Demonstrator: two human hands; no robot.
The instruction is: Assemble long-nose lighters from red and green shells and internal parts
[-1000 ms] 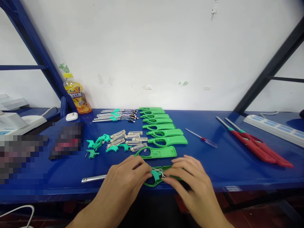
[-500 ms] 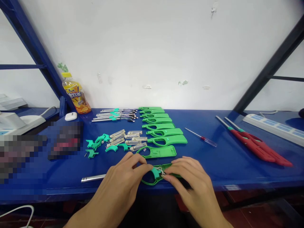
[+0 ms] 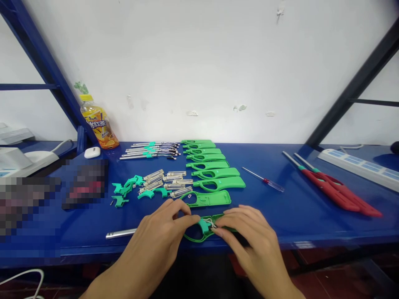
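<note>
A green lighter handle shell (image 3: 197, 240) lies on the bench's front edge, its inside facing up, with a teal trigger (image 3: 204, 225) seated in it. My left hand (image 3: 163, 232) is closed, thumb and forefinger pinching at the trigger's left side. White wires (image 3: 212, 222) loop over the shell just right of the trigger. My right hand (image 3: 254, 234) pinches by the wire ends and a small dark part, covering the handle's right portion. A silver lighter tube (image 3: 121, 233) sticks out leftward from behind my left hand. Just beyond lies another open green half shell (image 3: 220, 198).
Behind are green handle shells (image 3: 221, 183), clear fuel tanks (image 3: 179, 187), teal triggers (image 3: 119, 201) and wired metal tubes (image 3: 137, 157). A screwdriver (image 3: 264, 180), red lighters (image 3: 339, 191) and a power strip (image 3: 358, 164) lie right. A drink bottle (image 3: 100, 126) stands back left.
Both hands stay at the same handle with almost the same grip. The whole view has shifted very slightly; nothing else has visibly moved.
</note>
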